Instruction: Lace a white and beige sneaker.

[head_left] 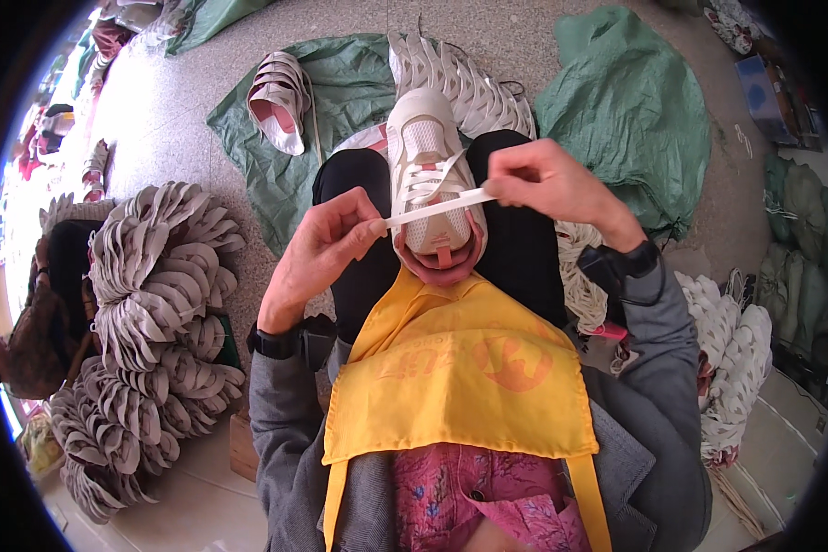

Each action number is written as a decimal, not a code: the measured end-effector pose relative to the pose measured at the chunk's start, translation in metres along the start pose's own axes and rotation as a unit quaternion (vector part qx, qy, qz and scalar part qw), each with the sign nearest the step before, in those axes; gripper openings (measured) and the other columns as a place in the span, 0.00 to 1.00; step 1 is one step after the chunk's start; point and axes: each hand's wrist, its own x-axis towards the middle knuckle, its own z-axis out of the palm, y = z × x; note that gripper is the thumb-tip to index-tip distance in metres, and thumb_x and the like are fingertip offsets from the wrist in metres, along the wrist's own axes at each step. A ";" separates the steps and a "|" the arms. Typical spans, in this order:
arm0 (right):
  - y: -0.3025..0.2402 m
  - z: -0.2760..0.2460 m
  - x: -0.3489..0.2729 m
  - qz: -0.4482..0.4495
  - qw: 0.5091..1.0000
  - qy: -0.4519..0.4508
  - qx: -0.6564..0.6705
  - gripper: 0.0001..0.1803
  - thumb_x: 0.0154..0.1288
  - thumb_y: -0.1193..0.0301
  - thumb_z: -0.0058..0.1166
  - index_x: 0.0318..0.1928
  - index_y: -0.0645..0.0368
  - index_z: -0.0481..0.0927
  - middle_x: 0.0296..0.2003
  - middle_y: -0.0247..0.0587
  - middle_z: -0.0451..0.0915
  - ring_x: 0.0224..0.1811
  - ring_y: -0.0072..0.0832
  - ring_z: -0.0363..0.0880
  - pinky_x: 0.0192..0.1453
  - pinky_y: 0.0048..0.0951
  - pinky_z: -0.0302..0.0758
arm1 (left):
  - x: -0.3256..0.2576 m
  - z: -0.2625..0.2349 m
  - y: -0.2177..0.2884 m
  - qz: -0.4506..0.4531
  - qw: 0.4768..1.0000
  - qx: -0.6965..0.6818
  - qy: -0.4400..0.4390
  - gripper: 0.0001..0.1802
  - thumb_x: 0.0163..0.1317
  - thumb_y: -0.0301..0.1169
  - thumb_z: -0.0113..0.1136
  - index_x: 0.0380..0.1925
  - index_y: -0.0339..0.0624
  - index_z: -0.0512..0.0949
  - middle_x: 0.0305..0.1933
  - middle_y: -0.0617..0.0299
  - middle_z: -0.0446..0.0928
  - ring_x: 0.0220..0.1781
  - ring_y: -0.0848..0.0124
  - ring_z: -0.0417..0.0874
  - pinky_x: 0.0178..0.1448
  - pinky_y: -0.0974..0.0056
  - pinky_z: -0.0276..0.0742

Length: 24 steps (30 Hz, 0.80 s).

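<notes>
A pale beige shoe upper (419, 124) with a pink lining sits between my knees, its toe pointing away from me. White lace (435, 210) is threaded across its front and runs taut above the tongue from one hand to the other. My left hand (327, 241) pinches the lace's left end between thumb and fingers, left of the shoe opening. On the other side my right hand (552, 184) grips the lace in closed fingers, a little higher than the left. A yellow apron (451, 368) covers my lap just below the heel.
Stacked grey shoe pieces (161, 276) rise on the left. Ahead, a loose shoe upper (279, 101) lies on a green sheet (350, 69), beside a row of nested uppers (469, 87). A green sack (626, 120), a bundle of cream laces (580, 281) and white stacked uppers (736, 368) are right.
</notes>
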 end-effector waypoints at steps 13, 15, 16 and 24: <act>0.049 -0.035 -0.076 0.094 0.978 0.174 0.063 0.28 0.82 0.54 0.50 0.21 0.54 0.72 0.17 0.20 0.65 0.19 0.08 0.58 0.23 0.18 0.54 | 0.015 0.016 -0.014 0.006 1.000 -0.017 -0.002 0.10 0.77 0.34 0.58 0.37 0.40 0.75 0.30 0.74 0.71 0.31 0.85 0.65 0.35 0.75 0.62; 0.054 -0.037 -0.079 0.112 0.974 0.189 0.059 0.29 0.81 0.53 0.51 0.21 0.55 0.72 0.17 0.21 0.65 0.19 0.09 0.59 0.23 0.19 0.55 | 0.016 0.022 -0.016 0.015 1.000 -0.022 0.016 0.10 0.77 0.33 0.58 0.36 0.40 0.75 0.30 0.73 0.72 0.31 0.85 0.66 0.36 0.75 0.63; 0.055 -0.038 -0.080 0.123 0.971 0.196 0.057 0.29 0.80 0.53 0.52 0.21 0.56 0.73 0.17 0.22 0.66 0.19 0.10 0.60 0.23 0.20 0.56 | 0.016 0.025 -0.016 0.019 0.999 -0.024 0.026 0.10 0.77 0.33 0.58 0.36 0.40 0.74 0.30 0.73 0.73 0.32 0.85 0.67 0.36 0.75 0.64; 0.016 0.005 -0.044 -0.011 0.901 0.317 -0.294 0.08 0.66 0.69 0.67 0.37 0.63 0.87 0.34 0.33 0.89 0.23 0.18 0.79 0.26 0.32 0.71 | 0.018 0.039 -0.020 0.002 0.999 -0.028 0.024 0.10 0.77 0.31 0.59 0.37 0.38 0.75 0.31 0.70 0.76 0.31 0.85 0.72 0.36 0.75 0.69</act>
